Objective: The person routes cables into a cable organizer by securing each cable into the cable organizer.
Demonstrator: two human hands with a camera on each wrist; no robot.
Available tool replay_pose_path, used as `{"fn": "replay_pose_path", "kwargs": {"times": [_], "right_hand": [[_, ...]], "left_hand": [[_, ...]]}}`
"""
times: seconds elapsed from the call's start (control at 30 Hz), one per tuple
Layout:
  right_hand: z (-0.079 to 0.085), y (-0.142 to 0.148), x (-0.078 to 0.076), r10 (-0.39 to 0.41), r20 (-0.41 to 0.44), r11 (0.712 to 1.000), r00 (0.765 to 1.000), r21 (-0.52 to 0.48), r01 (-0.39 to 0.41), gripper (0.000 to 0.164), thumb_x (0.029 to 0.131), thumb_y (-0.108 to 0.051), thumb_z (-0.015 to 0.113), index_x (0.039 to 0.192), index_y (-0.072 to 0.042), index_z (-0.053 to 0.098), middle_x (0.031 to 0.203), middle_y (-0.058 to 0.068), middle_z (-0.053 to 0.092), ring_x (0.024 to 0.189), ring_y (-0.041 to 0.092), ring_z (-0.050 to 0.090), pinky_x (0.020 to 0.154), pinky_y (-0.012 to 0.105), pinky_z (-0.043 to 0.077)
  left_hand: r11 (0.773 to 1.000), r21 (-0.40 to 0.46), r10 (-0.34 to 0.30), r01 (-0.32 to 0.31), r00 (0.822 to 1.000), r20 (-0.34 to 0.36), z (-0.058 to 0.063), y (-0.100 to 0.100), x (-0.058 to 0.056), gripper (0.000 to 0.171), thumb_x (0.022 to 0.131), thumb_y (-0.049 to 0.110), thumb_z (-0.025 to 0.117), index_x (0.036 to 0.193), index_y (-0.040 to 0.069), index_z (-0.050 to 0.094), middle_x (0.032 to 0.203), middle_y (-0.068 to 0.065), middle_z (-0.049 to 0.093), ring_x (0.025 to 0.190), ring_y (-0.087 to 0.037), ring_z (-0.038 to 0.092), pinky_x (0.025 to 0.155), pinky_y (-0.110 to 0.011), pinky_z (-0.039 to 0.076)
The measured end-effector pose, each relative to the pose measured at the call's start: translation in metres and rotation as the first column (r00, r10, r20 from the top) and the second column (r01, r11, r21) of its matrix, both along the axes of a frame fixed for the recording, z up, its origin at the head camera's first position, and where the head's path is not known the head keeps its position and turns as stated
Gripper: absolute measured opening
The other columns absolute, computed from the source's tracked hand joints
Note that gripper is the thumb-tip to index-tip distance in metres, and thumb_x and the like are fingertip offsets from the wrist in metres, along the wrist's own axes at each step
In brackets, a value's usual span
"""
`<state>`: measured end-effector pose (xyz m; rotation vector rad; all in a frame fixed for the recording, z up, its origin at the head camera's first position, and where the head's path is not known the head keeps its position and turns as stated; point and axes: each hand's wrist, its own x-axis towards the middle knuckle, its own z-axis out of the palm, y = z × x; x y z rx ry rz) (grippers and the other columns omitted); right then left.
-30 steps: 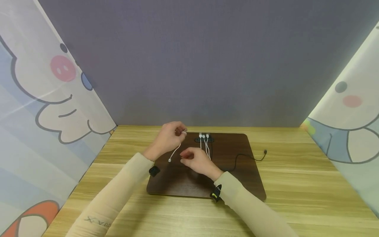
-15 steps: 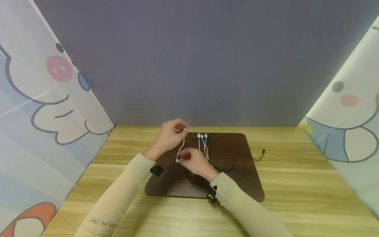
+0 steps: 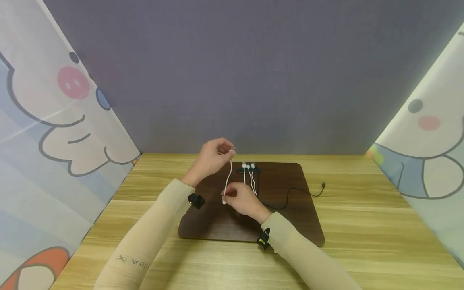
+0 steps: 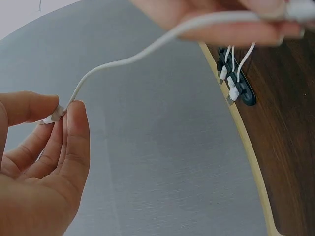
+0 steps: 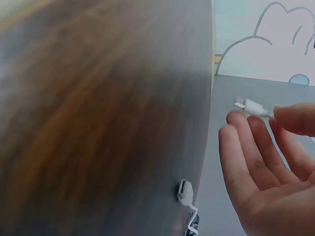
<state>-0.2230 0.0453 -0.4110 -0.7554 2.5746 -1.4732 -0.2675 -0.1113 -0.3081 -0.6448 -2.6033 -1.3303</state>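
A short white USB cable [image 3: 229, 177] is stretched between my two hands, above the dark brown board [image 3: 217, 225]. My left hand [image 3: 214, 157] pinches its USB plug [image 4: 54, 116] between thumb and fingertips, metal end pointing up in the head view. Lower and nearer, my right hand [image 3: 243, 199] pinches the cable's other end; the small white connector [image 5: 254, 105] juts out past the fingertips in the right wrist view. Behind the hands, a dark cable holder [image 3: 240, 170] at the board's far edge keeps three white cables [image 4: 233, 88] side by side.
A thin black cable [image 3: 288, 196] snakes across the board's right side, its plug [image 3: 324, 185] lying on the light wooden table [image 3: 362, 225]. A white connector [image 5: 185, 192] rests on the board in the right wrist view. A grey partition [image 3: 253, 80] rises behind the table.
My left hand has risen and moved slightly right with the plug. My right hand has taken hold of the cable's lower end, which hung loose before, and the cable has swung right.
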Motion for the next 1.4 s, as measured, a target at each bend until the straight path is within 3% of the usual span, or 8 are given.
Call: {"fn": "replay_pose_path", "kwargs": {"times": [0.2,0.33,0.57,0.77,1.13,1.27,1.4], "right_hand": [[0.002,0.005,0.003,0.034,0.032,0.999,0.999,-0.016,-0.033,0.006,0.094,-0.005,0.067,0.097,-0.001,0.071,0.08,-0.001,0.067,0.07,0.009,0.063,0.064,0.027,0.052],[0.004,0.01,0.004,0.04,0.065,0.999,0.997,-0.01,-0.039,0.007,0.094,-0.003,0.066,0.098,0.0,0.07,0.078,0.0,0.067,0.066,0.01,0.062,0.06,0.027,0.052],[0.006,0.02,0.005,-0.054,0.08,0.997,0.995,0.067,0.049,0.004,0.094,-0.005,0.068,0.095,-0.003,0.072,0.074,0.0,0.067,0.061,0.011,0.061,0.053,0.028,0.049],[0.005,0.021,0.006,-0.117,-0.013,0.976,0.993,0.185,0.117,0.004,0.092,-0.006,0.071,0.089,-0.003,0.073,0.071,-0.003,0.066,0.06,0.008,0.058,0.058,0.028,0.049],[0.011,0.022,0.004,-0.157,0.019,0.933,0.987,0.331,0.142,0.012,0.093,-0.008,0.072,0.082,-0.008,0.068,0.074,0.0,0.065,0.059,0.013,0.059,0.057,0.031,0.049],[0.012,0.022,0.002,-0.168,0.018,0.921,0.986,0.358,0.151,0.017,0.093,-0.009,0.072,0.077,-0.009,0.067,0.069,0.0,0.063,0.055,0.014,0.058,0.055,0.031,0.048],[0.012,0.021,0.0,-0.173,0.016,0.916,0.985,0.371,0.154,0.022,0.092,-0.008,0.071,0.071,-0.01,0.066,0.062,-0.002,0.061,0.052,0.013,0.058,0.053,0.03,0.047]], "left_hand": [[0.998,0.056,0.016,-0.024,0.99,0.143,0.0,-0.005,-0.014,0.02,0.096,0.016,0.071,0.115,0.008,0.07,0.105,-0.008,0.072,0.094,-0.022,0.069,0.082,-0.042,0.056],[0.998,0.055,0.026,-0.036,0.985,0.17,-0.003,-0.006,-0.021,0.021,0.097,0.016,0.071,0.116,0.008,0.069,0.108,-0.008,0.071,0.096,-0.023,0.068,0.083,-0.042,0.056],[0.999,0.034,0.025,-0.031,0.982,0.186,-0.004,0.001,-0.031,0.021,0.097,0.018,0.071,0.115,0.01,0.068,0.112,-0.006,0.068,0.104,-0.023,0.064,0.084,-0.043,0.055],[1.0,0.005,0.029,-0.03,0.98,0.195,-0.006,0.011,-0.04,0.019,0.095,0.013,0.072,0.113,0.009,0.069,0.106,-0.007,0.068,0.1,-0.023,0.065,0.081,-0.041,0.054],[0.997,-0.07,0.035,-0.02,0.976,0.213,-0.018,0.02,-0.057,0.017,0.094,0.013,0.073,0.11,0.007,0.068,0.1,-0.006,0.066,0.091,-0.022,0.065,0.077,-0.039,0.053],[0.997,-0.068,0.037,-0.022,0.975,0.221,-0.026,0.021,-0.063,0.02,0.095,0.012,0.072,0.112,0.003,0.067,0.099,-0.008,0.066,0.089,-0.025,0.065,0.075,-0.038,0.053],[0.998,-0.06,0.049,-0.036,0.973,0.228,-0.036,0.022,-0.069,0.015,0.095,0.012,0.072,0.108,0.005,0.066,0.097,-0.008,0.066,0.087,-0.025,0.066,0.074,-0.038,0.053]]}}
